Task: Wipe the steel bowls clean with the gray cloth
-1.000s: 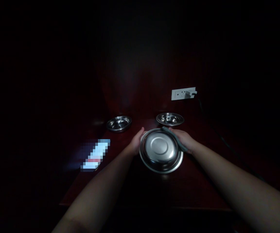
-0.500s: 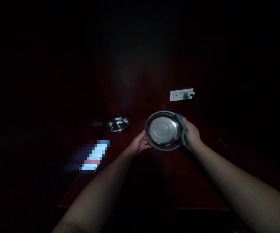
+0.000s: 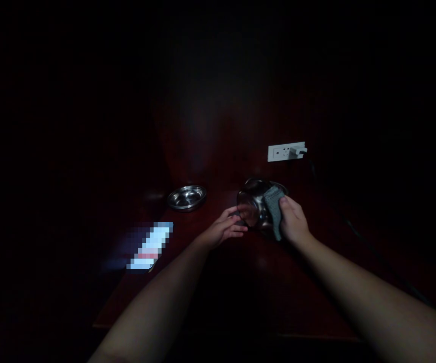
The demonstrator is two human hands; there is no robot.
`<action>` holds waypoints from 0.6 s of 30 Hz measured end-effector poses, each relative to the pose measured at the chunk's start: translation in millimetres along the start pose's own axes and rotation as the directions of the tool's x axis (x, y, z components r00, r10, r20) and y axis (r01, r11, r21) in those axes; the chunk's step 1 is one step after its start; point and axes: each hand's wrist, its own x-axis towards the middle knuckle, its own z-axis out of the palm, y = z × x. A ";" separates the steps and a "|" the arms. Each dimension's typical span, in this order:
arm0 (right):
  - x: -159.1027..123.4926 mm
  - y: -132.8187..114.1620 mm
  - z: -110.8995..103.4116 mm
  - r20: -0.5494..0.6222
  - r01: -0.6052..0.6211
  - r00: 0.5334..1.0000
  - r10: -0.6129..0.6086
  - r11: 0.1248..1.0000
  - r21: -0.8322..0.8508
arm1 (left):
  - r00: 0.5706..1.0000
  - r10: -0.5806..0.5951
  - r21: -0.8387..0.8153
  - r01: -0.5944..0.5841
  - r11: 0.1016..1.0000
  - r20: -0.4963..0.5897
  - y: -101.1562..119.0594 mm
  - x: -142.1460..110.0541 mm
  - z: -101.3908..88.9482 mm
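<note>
A shiny steel bowl is held above the dark red table, tipped on its side so that its outer base faces left. My right hand grips it at the right through a folded grey-green cloth, thumb on the cloth. The other fingers of that hand are hidden behind. To the left of the bowl, my left hand has its fingers spread, the tips close to the base; whether they touch it I cannot tell.
A second steel bowl stands upright on the table at the left. Nearer lies a bright, pixelated flat screen. On the back wall a white socket panel holds a plug, with a dark cable running down the right side.
The bowl has turned from showing its round, shallow face to lying sideways with its base to the left. My left hand has let go of its rim and spread its fingers.
</note>
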 end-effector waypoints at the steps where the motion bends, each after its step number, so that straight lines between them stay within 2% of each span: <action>1: -1.7 -0.2 1.1 0.038 -0.019 0.999 0.019 1.000 0.019 | 1.000 -0.001 0.000 0.001 1.000 0.016 0.6 -0.5 0.6; 6: -7.5 -1.2 2.8 0.261 -0.021 0.965 0.004 0.998 0.062 | 0.996 -0.021 -0.042 0.024 0.999 0.081 -2.1 -1.2 2.4; 11: -10.3 -3.1 3.6 0.365 0.058 0.929 -0.054 0.998 -0.001 | 0.988 -0.018 -0.112 0.036 0.993 0.153 -6.8 0.7 1.1; 14: -10.5 -3.4 3.8 0.470 0.098 0.880 -0.072 0.995 -0.030 | 0.987 -0.020 -0.120 0.039 0.992 0.159 -6.5 0.3 2.5; 18: -11.0 -2.0 5.0 0.605 0.158 0.793 -0.079 0.984 -0.079 | 0.996 -0.026 -0.120 0.036 0.992 0.083 -5.9 -1.4 5.7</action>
